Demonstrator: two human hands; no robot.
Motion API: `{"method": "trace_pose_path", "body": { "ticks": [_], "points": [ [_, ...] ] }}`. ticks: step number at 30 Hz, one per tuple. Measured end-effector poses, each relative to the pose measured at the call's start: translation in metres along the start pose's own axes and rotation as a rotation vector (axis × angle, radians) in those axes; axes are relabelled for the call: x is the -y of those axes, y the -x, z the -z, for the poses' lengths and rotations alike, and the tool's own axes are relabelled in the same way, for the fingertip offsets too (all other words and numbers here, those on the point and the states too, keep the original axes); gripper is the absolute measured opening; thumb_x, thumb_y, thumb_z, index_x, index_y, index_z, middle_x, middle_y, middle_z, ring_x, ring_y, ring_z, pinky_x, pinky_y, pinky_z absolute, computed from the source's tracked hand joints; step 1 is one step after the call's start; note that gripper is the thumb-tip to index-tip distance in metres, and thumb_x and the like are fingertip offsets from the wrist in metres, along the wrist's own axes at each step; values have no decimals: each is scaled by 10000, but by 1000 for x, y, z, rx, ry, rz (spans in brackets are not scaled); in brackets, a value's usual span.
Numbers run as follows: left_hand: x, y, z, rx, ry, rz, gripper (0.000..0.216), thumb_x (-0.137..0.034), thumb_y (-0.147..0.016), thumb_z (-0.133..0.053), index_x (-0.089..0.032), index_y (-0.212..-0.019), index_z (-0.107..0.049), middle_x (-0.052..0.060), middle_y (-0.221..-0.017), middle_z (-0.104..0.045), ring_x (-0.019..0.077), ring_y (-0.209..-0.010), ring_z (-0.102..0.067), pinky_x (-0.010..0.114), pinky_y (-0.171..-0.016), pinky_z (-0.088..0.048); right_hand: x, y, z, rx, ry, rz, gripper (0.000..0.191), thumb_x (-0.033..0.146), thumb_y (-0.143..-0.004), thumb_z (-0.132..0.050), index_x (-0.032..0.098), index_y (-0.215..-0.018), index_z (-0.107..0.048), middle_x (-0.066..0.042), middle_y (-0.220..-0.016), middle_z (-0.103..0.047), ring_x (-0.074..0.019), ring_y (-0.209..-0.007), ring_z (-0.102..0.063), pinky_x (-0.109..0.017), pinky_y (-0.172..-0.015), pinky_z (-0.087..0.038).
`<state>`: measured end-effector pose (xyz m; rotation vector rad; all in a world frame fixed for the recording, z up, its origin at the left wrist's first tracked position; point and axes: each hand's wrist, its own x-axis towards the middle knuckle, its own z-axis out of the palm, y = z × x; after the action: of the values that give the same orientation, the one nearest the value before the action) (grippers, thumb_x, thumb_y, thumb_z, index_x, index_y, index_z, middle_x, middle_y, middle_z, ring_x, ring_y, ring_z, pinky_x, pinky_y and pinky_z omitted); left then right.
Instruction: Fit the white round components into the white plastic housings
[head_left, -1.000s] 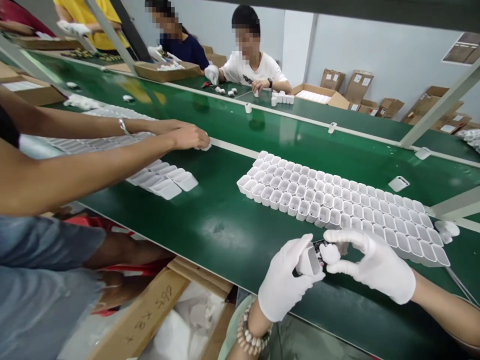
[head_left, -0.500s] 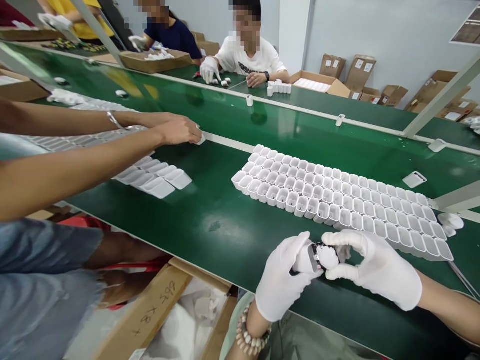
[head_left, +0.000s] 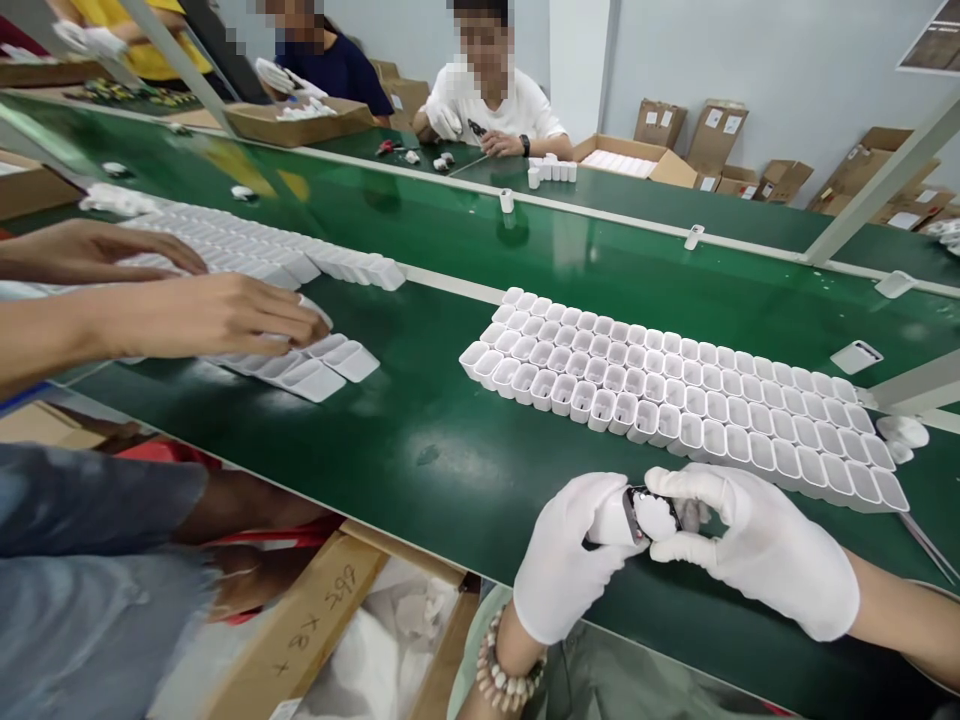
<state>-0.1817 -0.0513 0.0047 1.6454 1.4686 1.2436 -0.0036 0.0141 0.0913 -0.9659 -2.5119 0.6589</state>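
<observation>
Both my hands wear white gloves and meet at the near edge of the green belt (head_left: 420,440). My left hand (head_left: 566,560) is closed round a small white plastic shell (head_left: 611,522), its open end turned to the right. My right hand (head_left: 750,545) pinches a small white-and-dark part (head_left: 654,515) with thumb and forefinger and presses it against that open end. Just beyond my hands lies a long block of several rows of upright white shells (head_left: 675,395), open ends up.
A person at my left reaches bare arms (head_left: 187,315) over more rows of white shells (head_left: 300,365). Other people sit across the far belt with cardboard boxes (head_left: 300,120). Loose shells (head_left: 855,357) lie on the belt at right. An open carton (head_left: 352,630) stands below.
The person at my left has drawn both arms back from the belt's middle toward the nearer rows of shells. My hands have stayed together, the right pressing the part closer into the shell.
</observation>
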Motion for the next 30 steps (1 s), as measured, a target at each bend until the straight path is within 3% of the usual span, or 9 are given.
{"method": "trace_pose_path", "body": {
  "ticks": [4,9,14,21,25,30],
  "points": [
    [-2,-2,1,23,18,-6,419,-234,-743,-701,-227,-1153,-618,59,-1127,-660,214,-999,-634,341,-903,-525,0,0,-2,-8,-29,-24,431,156,-623,-819,238,-999,-626,27,-738,-676,-124,-546,-595,-241,-514,-518],
    [1,0,1,19,13,-10,440,-196,-730,-692,-212,-1162,-609,66,-1142,-655,213,-1014,-628,345,-917,-516,1,1,-2,-6,-28,-23,337,142,-660,-780,231,-947,-629,34,-691,-657,-116,-522,-572,-232,-493,-500],
    [2,0,1,15,34,-9,466,-142,-706,-680,-206,-1162,-607,66,-1146,-651,211,-1018,-625,346,-930,-508,1,2,-2,-21,-27,-19,363,155,-680,-761,233,-1007,-625,3,-785,-710,-122,-541,-590,-252,-520,-519],
    [-2,0,1,7,78,36,486,-195,-669,-789,-239,-1126,-629,39,-1119,-659,204,-997,-635,320,-910,-517,0,2,1,73,-142,-258,416,211,-592,-826,246,-979,-680,-3,-843,-736,-145,-566,-631,-282,-540,-563],
    [-2,0,0,-2,80,40,484,-245,-671,-805,-255,-1121,-630,31,-1116,-660,199,-991,-638,312,-899,-522,0,2,2,53,-133,-230,408,219,-614,-811,230,-1001,-682,-16,-887,-736,-154,-608,-643,-309,-586,-574],
    [-3,0,1,-9,62,23,504,-243,-669,-807,-267,-1136,-618,27,-1128,-660,199,-1004,-639,305,-901,-525,-2,4,3,35,-120,-132,420,148,-619,-814,191,-1007,-659,-21,-831,-725,-144,-575,-630,-277,-534,-556]
  ]
}}
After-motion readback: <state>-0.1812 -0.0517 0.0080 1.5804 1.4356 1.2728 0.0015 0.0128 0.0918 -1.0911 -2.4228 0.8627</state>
